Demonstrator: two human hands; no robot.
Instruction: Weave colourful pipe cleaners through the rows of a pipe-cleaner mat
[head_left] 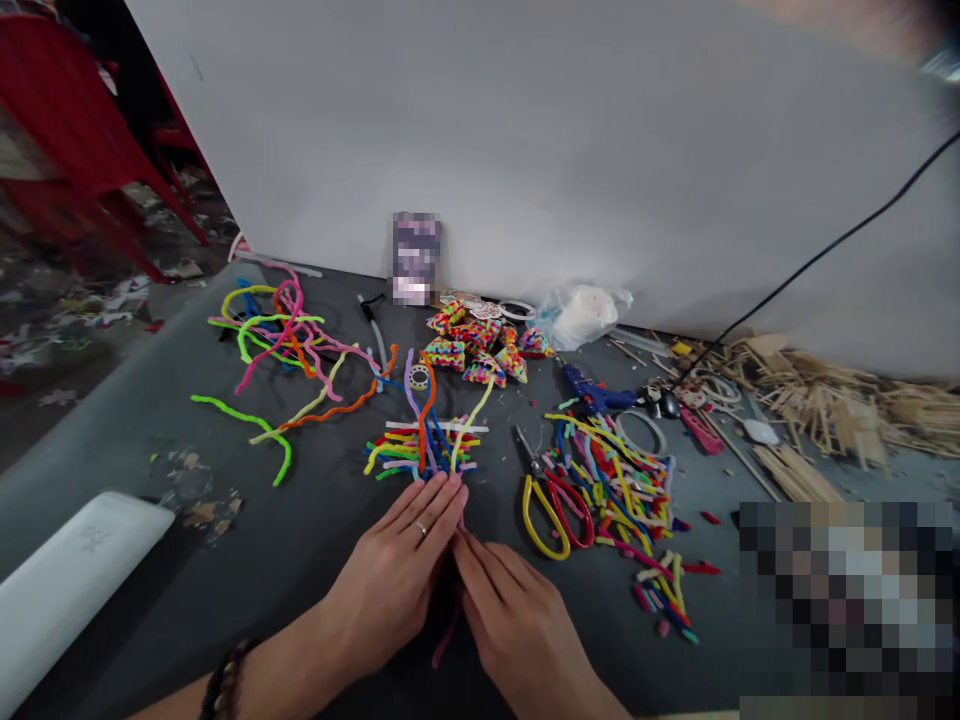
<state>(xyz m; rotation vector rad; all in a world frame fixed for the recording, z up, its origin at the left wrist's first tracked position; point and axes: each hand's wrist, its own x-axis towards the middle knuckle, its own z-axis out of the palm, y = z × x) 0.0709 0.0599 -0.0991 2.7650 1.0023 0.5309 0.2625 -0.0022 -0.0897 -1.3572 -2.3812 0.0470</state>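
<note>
My left hand (401, 575) lies flat on the dark table (300, 540), a ring on one finger, its fingertips touching the near end of a woven bundle of coloured pipe cleaners (424, 445). My right hand (517, 615) rests beside it, fingers pointing toward the left hand's fingertips. A pink pipe cleaner (448, 632) runs beneath and between both hands; whether the fingers pinch it is hidden.
Long loose pipe cleaners (285, 345) lie at the back left. Yellow and red scissors (551, 505) and a pile of cut pieces (630, 500) are to the right. A blue glue gun (592, 392), woven patches (480, 345), wooden sticks (810, 410) and a white object (67, 580) surround them.
</note>
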